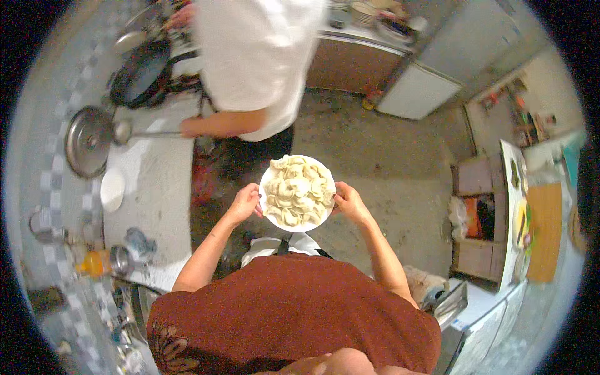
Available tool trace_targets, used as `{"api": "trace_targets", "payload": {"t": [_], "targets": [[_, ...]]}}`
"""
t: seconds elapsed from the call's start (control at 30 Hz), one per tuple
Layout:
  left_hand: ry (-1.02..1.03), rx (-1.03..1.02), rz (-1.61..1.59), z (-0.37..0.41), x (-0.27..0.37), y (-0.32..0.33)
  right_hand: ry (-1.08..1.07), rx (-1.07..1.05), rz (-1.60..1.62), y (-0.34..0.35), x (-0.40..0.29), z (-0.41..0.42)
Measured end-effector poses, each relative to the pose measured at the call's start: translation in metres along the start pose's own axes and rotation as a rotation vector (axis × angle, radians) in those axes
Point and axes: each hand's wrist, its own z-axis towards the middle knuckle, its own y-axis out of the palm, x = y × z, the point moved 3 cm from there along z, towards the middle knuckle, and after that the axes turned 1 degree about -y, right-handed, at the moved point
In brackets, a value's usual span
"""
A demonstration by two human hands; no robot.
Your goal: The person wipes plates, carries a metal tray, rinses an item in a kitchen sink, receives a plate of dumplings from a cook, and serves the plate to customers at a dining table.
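A round white plate (297, 228) heaped with dumplings (300, 187) is held up in front of my body, over the floor. My left hand (246, 202) grips its left rim, and my right hand (350, 202) grips the right rim. The fingers under the plate are mostly hidden. Beyond the plate stands another person in a white shirt (255, 61), whose hand holds the handle of a metal ladle (124, 132) over the counter at the left.
Along the left counter (154, 187) are a dark wok (143, 77), a metal lid (89, 142) and a white dish (112, 190). A wooden cutting board (543, 232) lies on the right side. A white cabinet door (418, 90) juts out at the back.
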Motion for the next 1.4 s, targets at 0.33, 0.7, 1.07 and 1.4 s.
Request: {"api": "trace_targets", "payload": {"t": [0.33,0.7,1.07,1.4], "targets": [[0.020,-0.339,0.154,0.122,0.090,0.157,0.077,0.330,0.198,-0.157,0.051,-0.066],[0.045,-0.650,0.380,0.322,0.261,0.369,0.024,0.591,0.464,-0.397,0.054,-0.067],[0.061,-0.854,0.384,0.520,0.425,0.580,-0.069,0.729,0.606,-0.663,0.030,-0.036],[0.061,-0.882,0.368,0.736,0.491,0.785,-0.121,0.711,0.686,-0.928,0.090,0.043]]}}
